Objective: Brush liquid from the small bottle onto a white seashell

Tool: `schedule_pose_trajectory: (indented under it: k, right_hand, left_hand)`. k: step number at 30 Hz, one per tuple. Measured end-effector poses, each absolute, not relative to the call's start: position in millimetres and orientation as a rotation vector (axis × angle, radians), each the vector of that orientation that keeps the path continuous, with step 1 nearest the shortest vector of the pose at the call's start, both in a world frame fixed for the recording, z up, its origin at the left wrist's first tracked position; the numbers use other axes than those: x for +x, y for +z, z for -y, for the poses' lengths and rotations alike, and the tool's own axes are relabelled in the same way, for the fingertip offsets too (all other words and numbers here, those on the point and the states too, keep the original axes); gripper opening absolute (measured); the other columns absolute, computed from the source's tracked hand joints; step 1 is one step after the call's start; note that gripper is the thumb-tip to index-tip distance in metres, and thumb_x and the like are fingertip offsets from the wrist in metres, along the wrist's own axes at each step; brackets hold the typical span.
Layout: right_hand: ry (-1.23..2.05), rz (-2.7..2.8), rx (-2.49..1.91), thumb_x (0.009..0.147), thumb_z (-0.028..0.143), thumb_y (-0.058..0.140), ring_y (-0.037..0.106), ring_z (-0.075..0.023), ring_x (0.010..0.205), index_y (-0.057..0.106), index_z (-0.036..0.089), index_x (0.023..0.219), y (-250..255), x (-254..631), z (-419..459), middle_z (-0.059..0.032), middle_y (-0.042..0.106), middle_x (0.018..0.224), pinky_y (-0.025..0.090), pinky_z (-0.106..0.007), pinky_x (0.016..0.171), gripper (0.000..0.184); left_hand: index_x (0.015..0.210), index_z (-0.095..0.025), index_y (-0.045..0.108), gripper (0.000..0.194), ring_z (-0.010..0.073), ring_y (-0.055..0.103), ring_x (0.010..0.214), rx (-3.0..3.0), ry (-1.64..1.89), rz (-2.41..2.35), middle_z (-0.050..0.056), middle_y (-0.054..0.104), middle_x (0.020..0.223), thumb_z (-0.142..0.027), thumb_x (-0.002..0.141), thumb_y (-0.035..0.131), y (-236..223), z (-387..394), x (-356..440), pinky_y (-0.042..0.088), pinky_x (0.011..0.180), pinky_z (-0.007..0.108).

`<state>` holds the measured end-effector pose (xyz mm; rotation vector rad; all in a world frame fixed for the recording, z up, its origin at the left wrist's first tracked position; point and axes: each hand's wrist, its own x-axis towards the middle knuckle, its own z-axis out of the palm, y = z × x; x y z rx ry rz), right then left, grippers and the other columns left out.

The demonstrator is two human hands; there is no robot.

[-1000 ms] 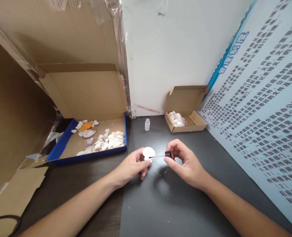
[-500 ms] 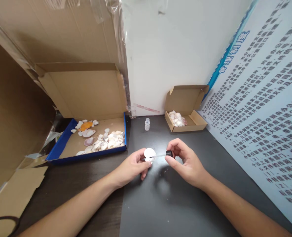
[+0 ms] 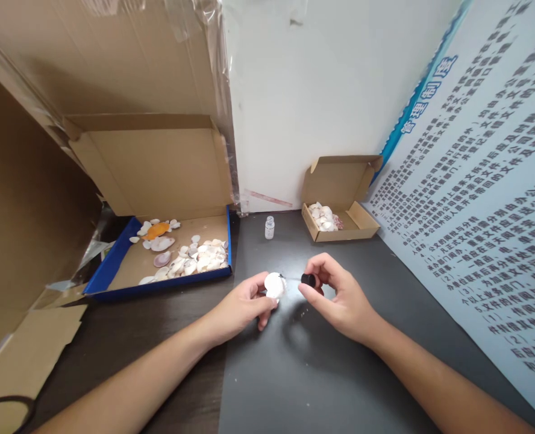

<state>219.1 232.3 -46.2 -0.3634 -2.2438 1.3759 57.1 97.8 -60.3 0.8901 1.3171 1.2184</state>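
Between thumb and fingers, my left hand (image 3: 248, 299) pinches white shells (image 3: 274, 284), a rounded one with a smaller white piece at its lower edge. Whether the two pieces are joined, I cannot tell. My right hand (image 3: 341, 301) is closed on a black-capped brush (image 3: 308, 279), gripping it by the cap. Its thin stem points left, and the dark tip is at the upper right edge of the rounded shell. Beyond my hands, a small clear bottle (image 3: 269, 228) with a printed label stands upright without a cap.
A blue-edged cardboard box (image 3: 136, 292) at left holds many shells (image 3: 206, 258), with an orange shell (image 3: 156, 230) among them. A smaller open cardboard box (image 3: 346, 234) at back right also contains shells (image 3: 324, 217). White specks lie on the dark table (image 3: 267, 386). A printed sheet (image 3: 488, 181) borders the right.
The brush tip has shifted from the lower part of the shells to the rounded shell's upper right edge. My right hand has turned the cap slightly left and toward me.
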Motion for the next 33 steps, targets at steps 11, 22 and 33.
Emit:
schedule_pose_trajectory:
  k: [11,22,33]
  right_hand:
    - [1.417,2.235,-0.341,0.089,0.029,0.059,0.047,-0.0123,0.064,0.047,0.023,0.093,-46,217,-234,0.0026,0.048,0.075,0.042,-0.027,0.061,0.014]
    - [1.364,2.266,-0.406,0.089,0.028,0.06,0.046,-0.0121,0.061,0.047,0.022,0.093,-47,217,-233,0.0037,0.046,0.071,0.04,-0.027,0.059,0.014]
    - [1.307,2.215,-0.453,0.087,0.027,0.06,0.044,-0.0122,0.061,0.046,0.023,0.092,-45,217,-235,0.0046,0.043,0.068,0.04,-0.026,0.059,0.015]
  left_hand:
    - [0.087,-0.017,0.049,0.021,0.0056,0.045,0.048,0.892,1.199,-1.32,-0.004,0.051,0.071,-0.03,0.077,0.062,-57,-97,57,0.038,0.051,0.022]
    - [0.089,-0.016,0.053,0.025,0.0063,0.05,0.047,0.796,1.236,-1.264,-0.002,0.058,0.074,-0.027,0.072,0.067,-62,-98,55,0.04,0.05,0.023]
    - [0.089,-0.016,0.054,0.023,0.0057,0.048,0.047,0.692,1.328,-1.202,-0.003,0.055,0.073,-0.022,0.07,0.068,-66,-98,56,0.043,0.048,0.022]
